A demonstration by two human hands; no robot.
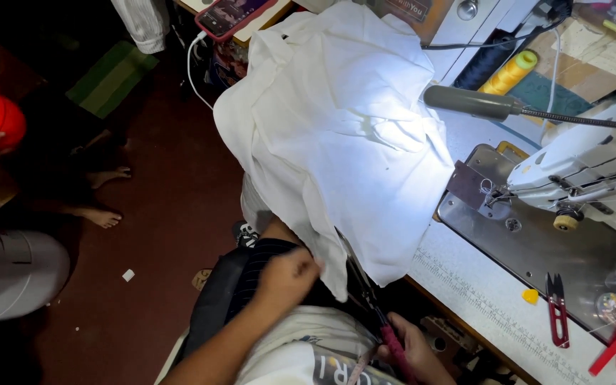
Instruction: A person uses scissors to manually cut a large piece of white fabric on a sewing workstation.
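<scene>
White garment [336, 135] lies draped over the left end of the sewing surface [479, 285], lit hard by the gooseneck lamp [472, 102]. Its lower edge hangs off the front, down toward the person's lap.

Left hand [286, 274]: grip closed, pinching the hanging hem of the cloth.

Right hand [415, 349]: grip closed around red-handled scissors [386, 331], blades pointing up along the cloth's lower edge. Whether the blades are in the fabric, cannot tell; that area is dark.

Sewing machine [579, 167] stands to the right, nothing under its needle. The cloth is well apart from the presser foot.

Judgement: cutting or trimming along the hem appears in hand, at an early or middle point. No cut-off strip shows. No stitching is under way at the machine.

Also on the surface: red thread snips [556, 310] near the front edge, 1 yellow thread cone [511, 71] behind the lamp. A phone [231, 14] lies at the far corner. Another person's bare feet [101, 196] rest on the floor, left.
</scene>
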